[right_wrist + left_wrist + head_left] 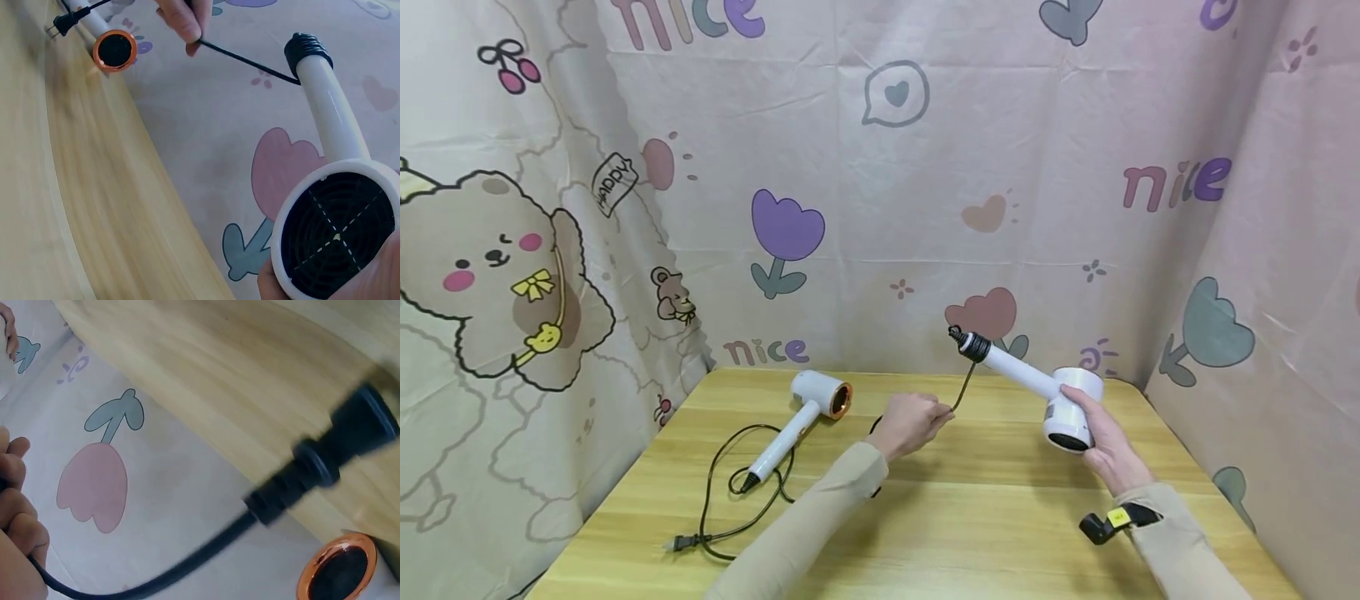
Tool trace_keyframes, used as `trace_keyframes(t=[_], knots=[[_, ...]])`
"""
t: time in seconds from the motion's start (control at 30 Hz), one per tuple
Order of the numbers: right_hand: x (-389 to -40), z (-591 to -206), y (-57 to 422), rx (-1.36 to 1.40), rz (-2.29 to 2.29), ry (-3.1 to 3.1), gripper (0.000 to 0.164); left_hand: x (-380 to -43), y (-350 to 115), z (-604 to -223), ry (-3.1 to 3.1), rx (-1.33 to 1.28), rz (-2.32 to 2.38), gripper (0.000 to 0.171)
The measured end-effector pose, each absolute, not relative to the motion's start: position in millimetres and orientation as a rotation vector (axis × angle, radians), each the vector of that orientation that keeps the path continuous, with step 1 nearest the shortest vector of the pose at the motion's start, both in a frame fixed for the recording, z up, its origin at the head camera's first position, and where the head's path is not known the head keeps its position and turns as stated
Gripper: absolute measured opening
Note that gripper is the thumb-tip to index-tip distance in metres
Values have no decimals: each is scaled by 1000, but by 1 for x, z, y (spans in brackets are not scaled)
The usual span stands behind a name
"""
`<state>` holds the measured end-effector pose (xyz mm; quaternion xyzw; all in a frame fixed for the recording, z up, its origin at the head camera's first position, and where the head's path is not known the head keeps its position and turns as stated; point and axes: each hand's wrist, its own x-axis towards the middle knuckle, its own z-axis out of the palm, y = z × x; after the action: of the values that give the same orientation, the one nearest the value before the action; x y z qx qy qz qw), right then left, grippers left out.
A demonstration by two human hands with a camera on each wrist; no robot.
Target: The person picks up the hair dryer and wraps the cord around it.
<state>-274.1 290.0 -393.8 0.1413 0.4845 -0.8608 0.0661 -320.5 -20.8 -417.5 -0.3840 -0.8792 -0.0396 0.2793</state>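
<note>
My right hand grips a white hair dryer by its barrel, lifted over the table with the handle pointing up and left. Its black power cord is wound in several turns around the handle's end. From those coils the cord runs taut to my left hand, which pinches it. Beyond that hand the loose end hangs down, with the black plug large and blurred in the left wrist view. In the right wrist view the dryer's round black grille faces the camera.
A second white hair dryer with a copper-rimmed nozzle lies on the left of the wooden table. Its black cord loops loosely toward a plug at the front left. Printed curtains enclose the back and sides.
</note>
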Motion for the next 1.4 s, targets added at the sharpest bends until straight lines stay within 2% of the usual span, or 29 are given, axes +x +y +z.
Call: trace_keyframes(t=[0.17, 0.37, 0.5, 1.0, 1.2, 1.4], knots=[[-274, -394, 285, 529, -2606, 1703, 43, -319, -20, -414, -2286, -1049, -106, 18], [-280, -398, 275, 663, -2456, 2269, 81, -316, -19, -410, -2262, -1108, -111, 16], [-278, -399, 273, 637, -2271, 2578, 91, -312, -17, -398, -2274, -1148, -142, 13], [-272, -396, 283, 159, -1620, 3156, 97, -323, -38, -358, -2135, -1057, -260, 8], [-273, -394, 292, -77, -1614, 3080, 88, -333, -56, -346, -2114, -958, -397, 11], [-277, -396, 302, -229, -1643, 2957, 82, -348, -68, -355, -2115, -832, -510, 16]])
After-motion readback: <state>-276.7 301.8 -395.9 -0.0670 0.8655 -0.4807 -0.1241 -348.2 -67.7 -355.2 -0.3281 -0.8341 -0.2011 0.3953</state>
